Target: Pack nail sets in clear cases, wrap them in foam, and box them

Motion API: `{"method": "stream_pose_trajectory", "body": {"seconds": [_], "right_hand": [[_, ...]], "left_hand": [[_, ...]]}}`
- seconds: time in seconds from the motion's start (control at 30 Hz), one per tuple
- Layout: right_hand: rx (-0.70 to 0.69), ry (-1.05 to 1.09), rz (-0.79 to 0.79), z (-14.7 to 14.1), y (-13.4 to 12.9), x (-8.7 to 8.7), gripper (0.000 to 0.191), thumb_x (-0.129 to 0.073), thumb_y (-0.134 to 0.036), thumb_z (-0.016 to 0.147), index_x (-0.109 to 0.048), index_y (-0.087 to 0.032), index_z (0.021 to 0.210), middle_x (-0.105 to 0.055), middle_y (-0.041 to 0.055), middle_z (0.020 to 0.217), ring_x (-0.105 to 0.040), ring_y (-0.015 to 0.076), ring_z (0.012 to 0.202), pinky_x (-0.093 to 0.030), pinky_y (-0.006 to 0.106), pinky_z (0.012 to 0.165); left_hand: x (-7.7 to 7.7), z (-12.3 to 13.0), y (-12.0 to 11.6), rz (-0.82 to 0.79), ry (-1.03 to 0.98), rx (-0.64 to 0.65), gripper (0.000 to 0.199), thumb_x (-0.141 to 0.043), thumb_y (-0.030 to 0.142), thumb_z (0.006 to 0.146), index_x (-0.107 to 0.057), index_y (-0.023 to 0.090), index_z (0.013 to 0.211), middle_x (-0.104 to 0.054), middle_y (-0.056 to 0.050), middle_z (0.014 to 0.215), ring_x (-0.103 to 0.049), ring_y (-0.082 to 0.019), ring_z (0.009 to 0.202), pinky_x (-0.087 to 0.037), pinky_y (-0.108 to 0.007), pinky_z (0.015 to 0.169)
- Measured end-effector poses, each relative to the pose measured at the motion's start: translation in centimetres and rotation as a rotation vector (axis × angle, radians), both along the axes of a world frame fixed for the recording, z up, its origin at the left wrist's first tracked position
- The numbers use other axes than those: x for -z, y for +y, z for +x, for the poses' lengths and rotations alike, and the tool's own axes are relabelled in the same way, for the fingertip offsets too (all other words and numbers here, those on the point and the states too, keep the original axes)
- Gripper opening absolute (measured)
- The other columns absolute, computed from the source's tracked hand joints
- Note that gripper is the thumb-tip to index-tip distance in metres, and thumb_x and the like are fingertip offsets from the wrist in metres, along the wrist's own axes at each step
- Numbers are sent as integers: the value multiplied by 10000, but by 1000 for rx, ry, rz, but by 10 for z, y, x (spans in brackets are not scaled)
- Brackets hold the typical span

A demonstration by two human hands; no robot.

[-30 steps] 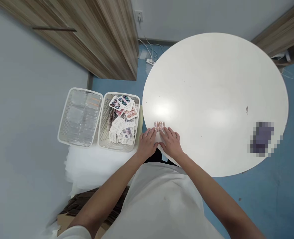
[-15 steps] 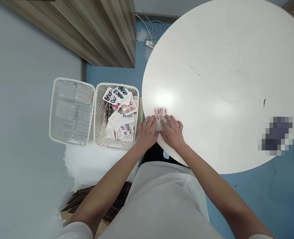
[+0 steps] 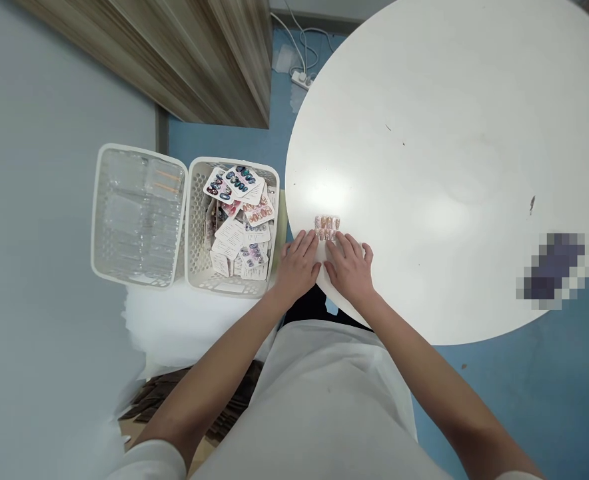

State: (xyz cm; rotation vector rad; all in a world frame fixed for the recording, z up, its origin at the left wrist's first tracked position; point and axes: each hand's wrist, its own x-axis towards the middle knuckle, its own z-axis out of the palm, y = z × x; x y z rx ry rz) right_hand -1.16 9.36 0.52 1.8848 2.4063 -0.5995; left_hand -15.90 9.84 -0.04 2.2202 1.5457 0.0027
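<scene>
A small set of press-on nails [image 3: 327, 227], pinkish and gold in two rows, lies on the white round table [image 3: 424, 167] close to its left edge. My left hand [image 3: 298, 265] rests flat at the table edge, its fingertips at the set's lower left corner. On the other side my right hand [image 3: 350, 268] lies with fingers spread, fingertips at the lower right of the set. Neither hand is wrapped around anything. Whether the fingertips press on the set or just touch its edge, I cannot tell.
Left of the table, a white basket [image 3: 190, 267] holds several nail cards [image 3: 242, 181]. Beside it another white basket [image 3: 94, 253] contains clear plastic packets [image 3: 134, 213]. A pixelated dark object [image 3: 554, 267] is at the table's right. A power strip [image 3: 302, 81] lies on the floor.
The view has shifted slightly. Both hands stay by the nail set, with the right hand's fingers a little more spread.
</scene>
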Motion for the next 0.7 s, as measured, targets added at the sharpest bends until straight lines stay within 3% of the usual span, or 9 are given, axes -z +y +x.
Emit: {"method": "stream_pose_trajectory", "body": {"seconds": [0.5,0.7], "right_hand": [[24,48,0,6,-14,1,427,-416,-269,830,-397,-177,1246,-313,153,1382,-274,278,1255,-183,467,974],[-42,98,-5,19,-33,-12,440,-419,-267,831,-381,-171,1258,-321,161,1374,-288,275,1252,-233,470,963]], "left_hand": [[5,4,-12,-14,-89,-29,542,-394,260,823,-264,110,1327,-281,-132,1409,-198,-243,1316,-282,-389,981],[-12,12,-31,-3,-104,-55,520,-420,256,814,-306,115,1301,-308,-131,1397,-200,-239,1316,-279,-394,990]]}}
